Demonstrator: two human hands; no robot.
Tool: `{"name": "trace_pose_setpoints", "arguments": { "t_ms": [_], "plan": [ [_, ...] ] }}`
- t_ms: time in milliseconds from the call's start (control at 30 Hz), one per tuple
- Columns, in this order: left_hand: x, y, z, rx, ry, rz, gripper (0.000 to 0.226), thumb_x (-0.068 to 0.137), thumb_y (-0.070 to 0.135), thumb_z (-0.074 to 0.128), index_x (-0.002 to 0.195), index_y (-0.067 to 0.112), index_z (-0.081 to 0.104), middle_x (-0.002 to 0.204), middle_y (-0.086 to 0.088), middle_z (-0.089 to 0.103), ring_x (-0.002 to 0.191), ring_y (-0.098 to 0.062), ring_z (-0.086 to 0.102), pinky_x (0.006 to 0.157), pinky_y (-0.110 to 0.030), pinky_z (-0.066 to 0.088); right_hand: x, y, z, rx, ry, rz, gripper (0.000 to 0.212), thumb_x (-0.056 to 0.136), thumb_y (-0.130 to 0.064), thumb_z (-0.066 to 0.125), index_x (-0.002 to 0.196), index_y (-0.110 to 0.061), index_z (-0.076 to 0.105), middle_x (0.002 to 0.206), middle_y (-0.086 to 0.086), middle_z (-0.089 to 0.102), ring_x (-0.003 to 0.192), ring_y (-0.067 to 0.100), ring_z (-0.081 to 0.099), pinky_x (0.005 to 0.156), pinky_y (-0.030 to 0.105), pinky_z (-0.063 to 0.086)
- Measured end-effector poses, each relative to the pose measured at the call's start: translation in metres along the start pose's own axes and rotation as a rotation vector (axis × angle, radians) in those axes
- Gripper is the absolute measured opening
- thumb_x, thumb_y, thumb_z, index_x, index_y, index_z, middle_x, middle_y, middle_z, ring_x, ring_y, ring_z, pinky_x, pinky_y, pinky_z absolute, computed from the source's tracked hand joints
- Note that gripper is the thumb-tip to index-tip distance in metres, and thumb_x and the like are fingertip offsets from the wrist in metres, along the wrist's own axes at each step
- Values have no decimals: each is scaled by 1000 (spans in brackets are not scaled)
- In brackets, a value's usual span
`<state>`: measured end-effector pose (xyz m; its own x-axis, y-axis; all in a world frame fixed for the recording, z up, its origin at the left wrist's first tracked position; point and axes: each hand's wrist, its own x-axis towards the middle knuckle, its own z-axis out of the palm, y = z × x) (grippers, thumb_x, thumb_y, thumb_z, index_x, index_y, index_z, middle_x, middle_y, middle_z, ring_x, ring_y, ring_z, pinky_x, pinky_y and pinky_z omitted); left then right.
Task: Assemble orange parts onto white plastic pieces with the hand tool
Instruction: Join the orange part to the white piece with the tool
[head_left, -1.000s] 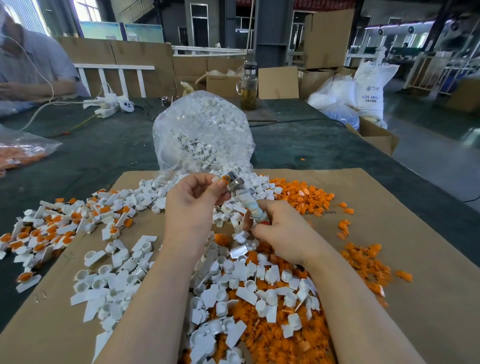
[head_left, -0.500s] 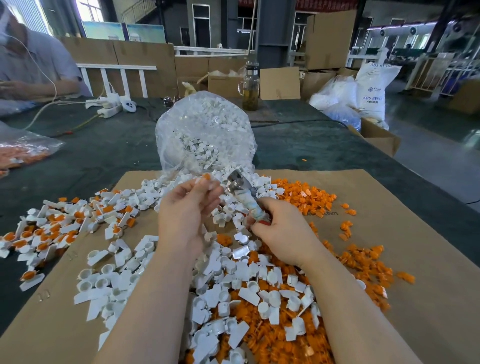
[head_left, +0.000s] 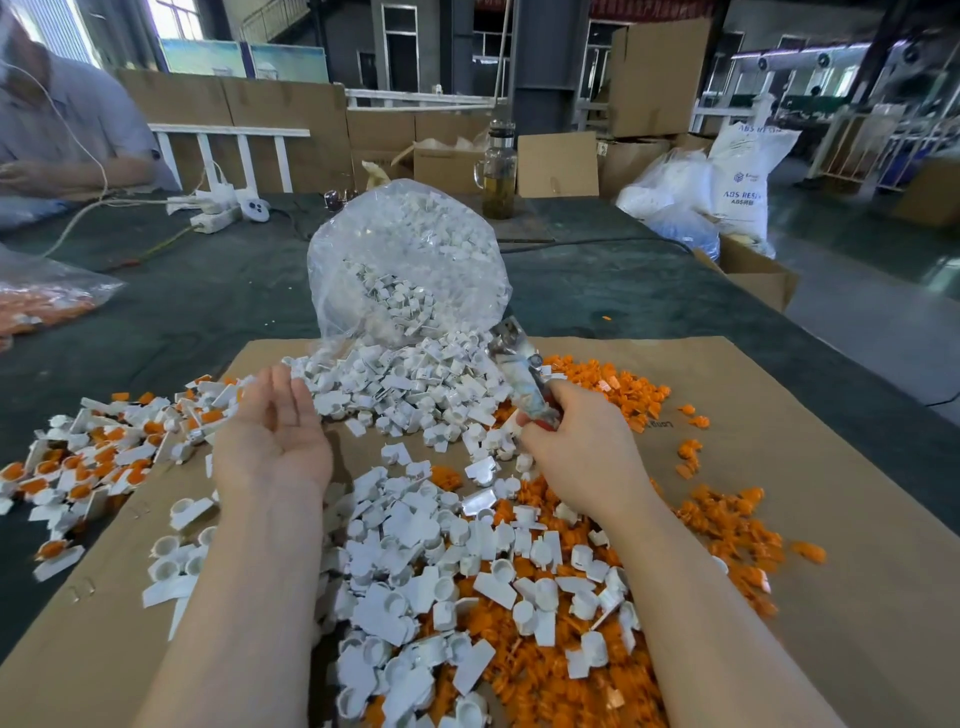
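Observation:
My left hand (head_left: 274, 431) is open, palm up, fingers straight, holding nothing, just right of the finished pile (head_left: 98, 457) of white pieces fitted with orange parts. My right hand (head_left: 576, 447) grips the hand tool (head_left: 522, 376), whose metal tip points up and away toward the bag. Loose white plastic pieces (head_left: 436, 551) lie heaped between my arms on top of orange parts (head_left: 540, 670). More orange parts (head_left: 618, 387) are spread to the right of the tool.
A clear bag (head_left: 405, 265) of white pieces spills onto the brown cardboard sheet (head_left: 841, 519) that covers the dark table. Another person sits at far left. A bag of orange parts (head_left: 41, 301), a power strip (head_left: 218, 208), a glass jar (head_left: 500, 176) and boxes stand farther back.
My left hand let go of the assembled piece it held at the tool's tip, moved left toward the finished pile and opened palm up. The right hand kept the tool.

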<state>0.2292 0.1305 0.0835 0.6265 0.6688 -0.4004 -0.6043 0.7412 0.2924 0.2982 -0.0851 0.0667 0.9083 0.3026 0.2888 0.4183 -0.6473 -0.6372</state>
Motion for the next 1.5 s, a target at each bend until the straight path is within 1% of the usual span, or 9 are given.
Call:
{"name": "trace_pose_setpoints", "arguments": {
  "t_ms": [100,233,367,567,867,1133,1267,1367,1500],
  "plan": [
    [-4,-4,2,231,-74,-14,13,89,13,70,101,7,67,95,-2,76,77,-6,73,70,-20,59,1,2,-1,30,39,32,13,89,-23,58,77,-20,58,66,-5,58,57,11,51,48,23,32],
    [-14,-18,4,1149,-306,73,14,78,22,79,92,23,74,77,13,74,72,-7,62,66,-24,49,1,2,-2,-14,57,36,23,91,-27,58,69,-26,51,61,-8,53,53,9,48,46,20,28],
    [-25,-34,0,1774,-615,104,12,81,17,79,85,25,72,80,3,73,66,-8,63,58,-20,50,1,2,-1,-17,61,39,25,89,-27,59,67,-27,49,59,-9,51,53,8,48,46,20,28],
    [-23,-38,-5,2143,-759,166,9,80,21,73,83,28,68,81,15,69,81,-6,64,86,-33,53,1,3,1,-17,43,45,16,87,-26,60,73,-25,54,63,-8,55,56,9,51,48,21,31],
    [-22,-40,-6,2127,-763,230,13,80,25,80,84,26,68,83,10,69,78,-8,64,65,-24,49,2,3,2,-57,22,25,12,87,-26,61,77,-24,55,67,-9,55,58,9,51,48,22,31],
    [-30,-46,0,1688,-737,188,13,80,13,80,80,23,72,73,0,74,48,-5,60,39,-13,41,1,-3,-1,70,-26,-63,16,89,-32,65,88,-16,65,76,-5,60,68,11,55,58,29,45],
    [-33,-48,1,1605,-728,232,13,79,17,82,74,27,76,73,2,75,70,-18,72,56,-16,53,-1,-7,-4,157,-51,-95,21,87,-34,67,92,-14,67,80,0,64,74,17,59,67,42,51],
    [-36,-48,2,1558,-767,255,20,79,14,81,71,33,77,73,8,76,72,-9,73,62,-12,55,-1,-7,-5,184,-45,-120,21,87,-35,68,95,-16,67,77,-8,61,72,10,56,64,33,48],
    [-36,-52,3,1563,-771,271,24,84,9,76,79,33,74,74,10,76,76,-12,74,75,-29,59,0,-6,-3,172,-47,-137,20,87,-31,69,99,-16,68,77,-13,58,71,5,54,61,22,39]
  ]
}}
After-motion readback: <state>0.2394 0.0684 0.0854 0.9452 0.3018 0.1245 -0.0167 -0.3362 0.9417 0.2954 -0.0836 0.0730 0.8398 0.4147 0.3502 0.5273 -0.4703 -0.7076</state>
